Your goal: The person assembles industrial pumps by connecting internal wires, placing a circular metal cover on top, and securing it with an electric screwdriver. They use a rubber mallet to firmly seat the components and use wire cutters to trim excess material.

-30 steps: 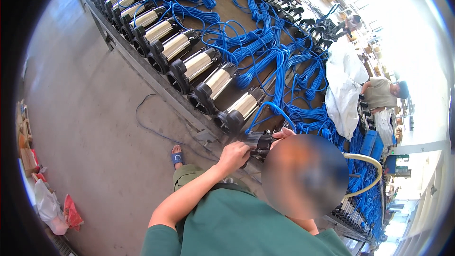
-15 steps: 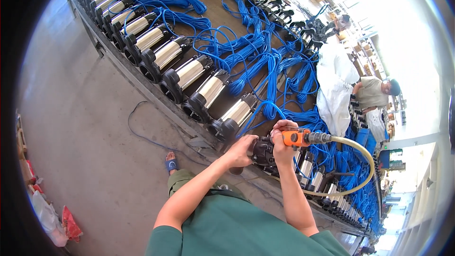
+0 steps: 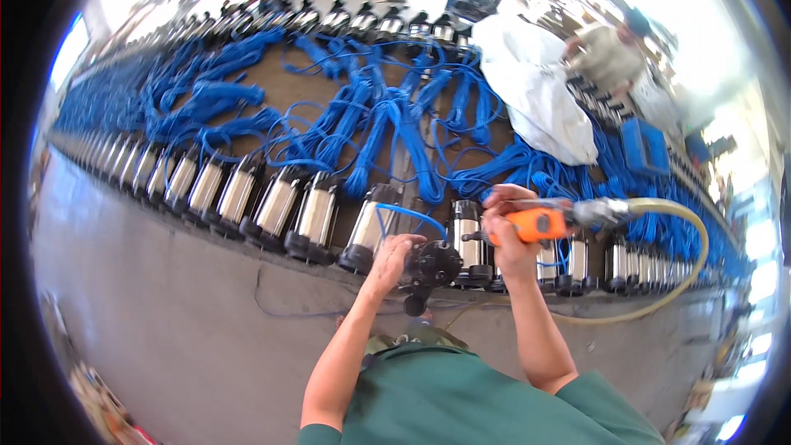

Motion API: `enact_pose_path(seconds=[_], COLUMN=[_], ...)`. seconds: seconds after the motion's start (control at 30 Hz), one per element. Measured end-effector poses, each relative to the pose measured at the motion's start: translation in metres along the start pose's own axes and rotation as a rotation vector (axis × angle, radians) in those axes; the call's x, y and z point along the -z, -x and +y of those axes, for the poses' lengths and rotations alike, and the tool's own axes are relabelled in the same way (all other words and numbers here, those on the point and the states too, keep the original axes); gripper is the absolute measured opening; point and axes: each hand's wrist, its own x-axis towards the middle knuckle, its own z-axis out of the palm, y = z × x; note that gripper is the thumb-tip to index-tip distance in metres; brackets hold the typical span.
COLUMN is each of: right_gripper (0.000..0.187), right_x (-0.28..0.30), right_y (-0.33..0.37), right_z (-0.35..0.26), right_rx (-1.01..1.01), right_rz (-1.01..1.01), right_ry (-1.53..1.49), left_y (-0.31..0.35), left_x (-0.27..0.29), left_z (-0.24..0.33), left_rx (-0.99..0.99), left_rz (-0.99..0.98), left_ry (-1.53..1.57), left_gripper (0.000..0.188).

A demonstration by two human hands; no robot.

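Just below the frame's centre, the left hand (image 3: 394,257) is curling its fingers onto a black pump end cap (image 3: 430,268) – gripping its left side. Right beside it, the right hand (image 3: 508,231) is closing fully around an orange air tool (image 3: 535,224), its yellowish hose (image 3: 684,222) looping toward the right edge.

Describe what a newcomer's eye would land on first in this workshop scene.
A long row of steel pump bodies crosses the middle, with blue cables heaped behind. In front, the right hand grips an orange air tool while the left hand steadies a black pump end.
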Motion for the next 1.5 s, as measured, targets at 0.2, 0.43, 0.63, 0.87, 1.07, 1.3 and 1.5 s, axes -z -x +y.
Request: enact_pose_path(seconds=[0.2,0.43,0.63,0.87,1.07,1.3,1.5], right_gripper=[0.022,0.015,0.037,0.036,0.033,0.035,0.072], right_x=[0.011,0.021,0.021,0.03,0.024,0.015,0.064], right_y=[0.007,0.005,0.006,0.047,0.087,0.077,0.041], right_z=[0.066,0.069,0.058,0.033,0.049,0.026,-0.051], right_rx=[-0.058,-0.027,-0.071,-0.129,-0.229,-0.189,0.046], right_rz=[0.06,-0.06,-0.096,-0.098,-0.041,-0.062,0.29], right_ry=[0.034,0.13,-0.042,-0.067,-0.109,-0.034,-0.166], left_y=[-0.05,-0.048,-0.049,-0.048,-0.037,0.001,0.091], left_x=[-0.002,-0.025,-0.018,-0.005,-0.011,-0.013,-0.019], left_z=[0.04,0.055,0.054,0.03,0.019,0.022,0.071], left_rx=[0.527,0.584,0.474,0.501,0.265,0.042,-0.012], left_rz=[-0.3,-0.083,-0.168,-0.301,-0.087,0.244,0.502], left_ry=[0.205,0.083,0.04,0.263,0.173,-0.096,-0.197], left_gripper=[0.045,0.027,0.025,0.033,0.037,0.031,0.018])
